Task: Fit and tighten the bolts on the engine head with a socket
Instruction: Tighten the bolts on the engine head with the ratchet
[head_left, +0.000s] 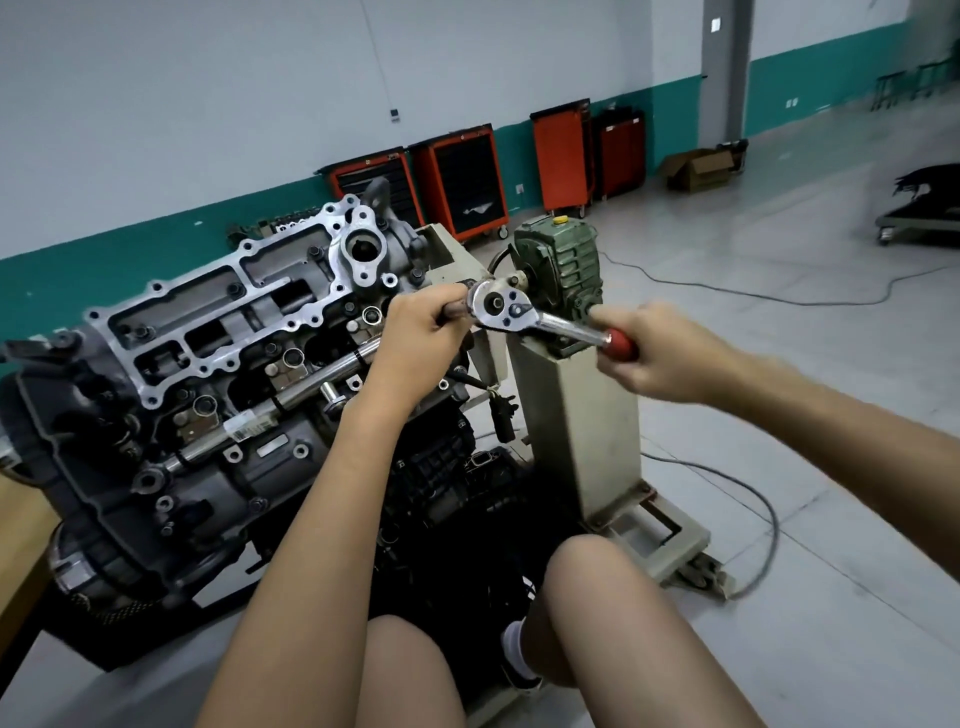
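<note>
Currently the ratchet (500, 307) is off the engine head (223, 312), held in the air just beside its right end. The right hand (655, 356) grips the red handle (621, 344), and the left hand (415, 332) is wrapped round the drive bar (453, 309) at the ratchet's head. Its fingers hide any socket. This looks like readying the tool. Next, the bar's end must be seated squarely on a bolt (235, 289) before pulling.
</note>
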